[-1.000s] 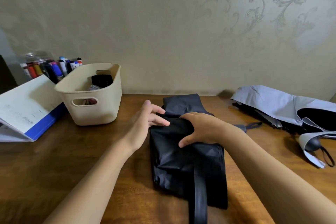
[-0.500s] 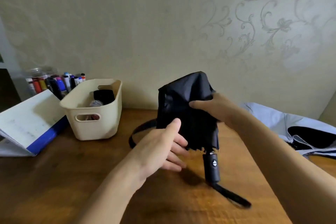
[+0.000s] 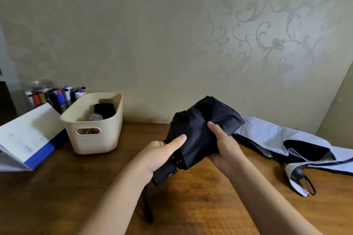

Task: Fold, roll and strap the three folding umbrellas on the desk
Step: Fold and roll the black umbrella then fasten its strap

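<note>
A black folding umbrella (image 3: 198, 126) is held above the wooden desk (image 3: 200, 206), tilted with its canopy end up to the right and its black handle (image 3: 165, 174) down to the left. My left hand (image 3: 162, 151) grips it near the handle, thumb along the fabric. My right hand (image 3: 223, 145) wraps the canopy's middle from the right. The wrist strap (image 3: 148, 206) dangles from the handle. A pale lilac umbrella (image 3: 277, 137) lies loose and unrolled on the desk at the right, with its dark knob (image 3: 297, 172).
A cream plastic basket (image 3: 93, 129) with dark items stands at the back left. Left of it lean a white and blue binder (image 3: 28, 139) and a jar of markers (image 3: 55, 95). The wall runs right behind the desk.
The black umbrella went from lying flat on the desk to being lifted. It now tilts handle-down to the left, and my left hand has closed on it near the handle.
</note>
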